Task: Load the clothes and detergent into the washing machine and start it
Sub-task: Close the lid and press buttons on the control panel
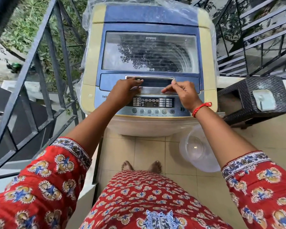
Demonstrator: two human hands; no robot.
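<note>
- A tiled balcony floor (149, 151) of pale square tiles, with a dark metal railing (45, 76) slanting down the left side over greenery, and a metal stair (261, 37) rising at the upper right.
- The washing machine (149, 63), a cream and blue top-loader, stands in the middle of the floor, straight ahead of the person, with clear plastic sheeting (92, 15) bunched around its back and left side.
- Its lid (149, 52) is down; the clear window reflects leaves and shows the ribbed drum below. No clothes or detergent can be made out in view.
- A dark woven stool (257, 100) sits just beside the machine on the right, with a small pale square object lying on its top.
- A clear plastic tub (198, 149) rests on the tiles at the machine's front right corner.
- The control panel (153, 104), with a dark display and a row of round buttons, runs along the machine's front edge, below the hands.
- The silver lid handle (155, 86) is a recessed bar between the window and the panel.
- The left hand (124, 91) lies on the handle's left end, fingers curled loosely over its edge, partly closed.
- The right hand (180, 93) touches the handle's right end with fingertips bent together; a red thread band (201, 108) circles that wrist. Whether either hand truly clasps the bar I cannot tell.
</note>
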